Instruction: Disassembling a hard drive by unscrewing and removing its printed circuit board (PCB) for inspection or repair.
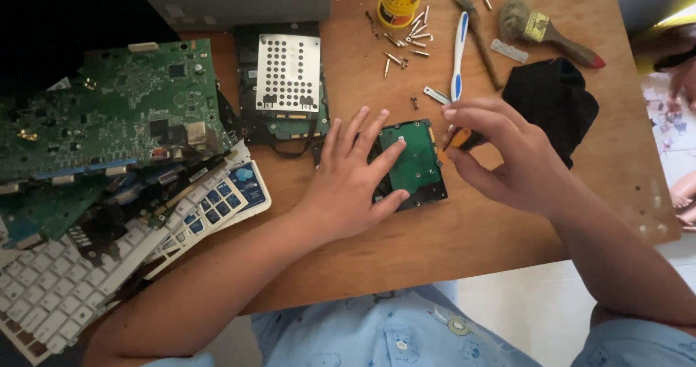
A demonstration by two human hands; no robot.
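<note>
The left hand [354,182] lies spread flat on a hard drive [412,165] near the table's [464,236] middle. The right hand [500,157] pinches what seems an orange-handled screwdriver [458,140] at the drive's right edge.

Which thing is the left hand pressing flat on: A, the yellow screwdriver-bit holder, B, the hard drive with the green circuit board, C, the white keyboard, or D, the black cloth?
B: the left hand lies spread on the hard drive, green board up, while the right hand pinches an orange-handled screwdriver at its edge.

Two hard drives [409,164] [286,84] lie here, and two brushes [551,30] [475,30]. One toothbrush [458,51], one black cloth [551,102], one keyboard [65,287].
</note>
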